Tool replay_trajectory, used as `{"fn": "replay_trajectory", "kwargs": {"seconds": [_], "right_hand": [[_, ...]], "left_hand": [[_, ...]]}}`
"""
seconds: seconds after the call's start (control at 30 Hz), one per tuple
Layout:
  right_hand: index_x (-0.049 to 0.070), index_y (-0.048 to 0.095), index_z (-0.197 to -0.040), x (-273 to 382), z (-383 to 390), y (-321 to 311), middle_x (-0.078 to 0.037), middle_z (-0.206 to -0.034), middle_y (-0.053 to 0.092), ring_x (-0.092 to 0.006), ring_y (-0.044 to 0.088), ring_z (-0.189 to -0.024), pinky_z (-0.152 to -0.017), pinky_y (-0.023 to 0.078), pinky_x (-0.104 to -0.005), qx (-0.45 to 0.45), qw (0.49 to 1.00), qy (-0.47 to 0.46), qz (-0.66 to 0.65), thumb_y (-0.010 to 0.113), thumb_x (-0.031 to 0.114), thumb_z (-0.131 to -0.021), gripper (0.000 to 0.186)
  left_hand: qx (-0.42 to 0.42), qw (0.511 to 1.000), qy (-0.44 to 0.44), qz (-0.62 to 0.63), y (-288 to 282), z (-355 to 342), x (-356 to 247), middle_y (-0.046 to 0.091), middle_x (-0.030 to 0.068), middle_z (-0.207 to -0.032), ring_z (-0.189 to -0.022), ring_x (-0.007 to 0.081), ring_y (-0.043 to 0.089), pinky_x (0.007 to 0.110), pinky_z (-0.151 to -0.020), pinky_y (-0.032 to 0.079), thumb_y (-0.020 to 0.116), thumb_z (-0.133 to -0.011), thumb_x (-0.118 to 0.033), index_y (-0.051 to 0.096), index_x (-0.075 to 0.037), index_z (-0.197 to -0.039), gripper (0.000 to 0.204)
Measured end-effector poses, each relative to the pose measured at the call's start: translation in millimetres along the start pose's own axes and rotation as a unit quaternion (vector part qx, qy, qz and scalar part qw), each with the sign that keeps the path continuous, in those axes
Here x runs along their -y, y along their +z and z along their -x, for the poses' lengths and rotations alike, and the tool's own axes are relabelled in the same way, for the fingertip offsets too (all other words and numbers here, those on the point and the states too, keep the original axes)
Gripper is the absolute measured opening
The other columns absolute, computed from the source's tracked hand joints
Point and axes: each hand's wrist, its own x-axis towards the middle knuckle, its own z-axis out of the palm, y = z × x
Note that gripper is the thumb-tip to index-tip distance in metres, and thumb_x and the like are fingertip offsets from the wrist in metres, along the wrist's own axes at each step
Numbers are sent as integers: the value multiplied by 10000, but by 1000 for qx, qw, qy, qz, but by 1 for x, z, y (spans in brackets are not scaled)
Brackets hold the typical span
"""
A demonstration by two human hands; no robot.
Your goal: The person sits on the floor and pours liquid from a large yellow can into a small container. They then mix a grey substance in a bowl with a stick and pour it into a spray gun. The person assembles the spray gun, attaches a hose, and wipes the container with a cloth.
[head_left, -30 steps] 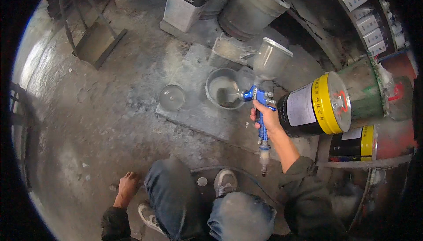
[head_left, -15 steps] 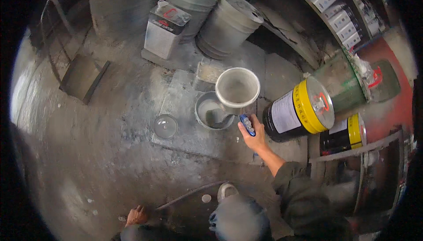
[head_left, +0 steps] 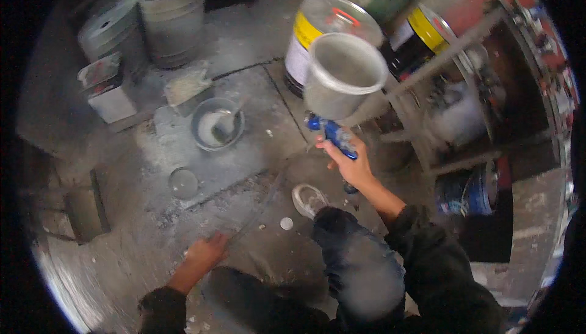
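Note:
My right hand (head_left: 348, 151) is wrapped round the blue handle of a spray gun (head_left: 334, 135) with a large grey cup (head_left: 347, 71) on top, held upright off the floor. The cup's inside looks grey and dusty. My left hand (head_left: 206, 253) hangs low over the floor, close to a thin hose (head_left: 259, 215). Motion smears its fingers, so whether it grips the hose is unclear. Further off, a grey bowl (head_left: 196, 135) holds pale material and a tool with a greyish head (head_left: 223, 129). Nearer me lies a round, clear-looking dish (head_left: 183, 182).
Metal drums (head_left: 174, 22) and a rectangular can (head_left: 110, 93) stand far left. A yellow-banded pail (head_left: 296, 53) stands behind the cup, a second pail (head_left: 424, 32) beyond. On the right is a metal rack (head_left: 452, 59). My shoe (head_left: 307, 199) is below the gun; a dustpan (head_left: 85, 206) lies left.
The view has swung right, shifting the floor things leftward. My right hand carries the spray gun away from the bowl, toward the rack. My left hand has come further into view.

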Motion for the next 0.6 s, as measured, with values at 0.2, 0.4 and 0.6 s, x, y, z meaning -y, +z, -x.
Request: {"fn": "replay_trajectory", "kwargs": {"seconds": [0.2, 0.4, 0.6], "right_hand": [[27, 583, -1181, 2, 93, -86, -50, -1085, 688, -143, 673, -932, -571, 527, -264, -151, 985, 74, -36, 649, 207, -939, 309], [41, 588, -1211, -47, 152, -150, -64, -1087, 682, -145, 670, -911, -592, 532, -294, -283, 944, 170, -13, 654, 223, -934, 338], [-9, 606, -1261, -89, 193, -197, -118, -1354, 566, -243, 559, -1189, -1015, 437, -396, -305, 919, 250, 17, 630, 392, -942, 513]], "left_hand": [[-18, 988, 60, 142, -23, -184, -120, 642, 250, -1008, -850, 442, 639, 537, -731, 522, 657, -857, -290, 541, -19, -1104, 384], [-60, 892, -99, 437, 66, -315, -298, 695, 218, -927, -901, 408, 670, 506, -791, 526, 690, -811, -310, 694, -13, -963, 334], [66, 861, 88, 497, 135, -328, -349, 709, 172, -840, -751, 345, 679, 470, -702, 524, 674, -842, -334, 724, -41, -883, 300]]}}
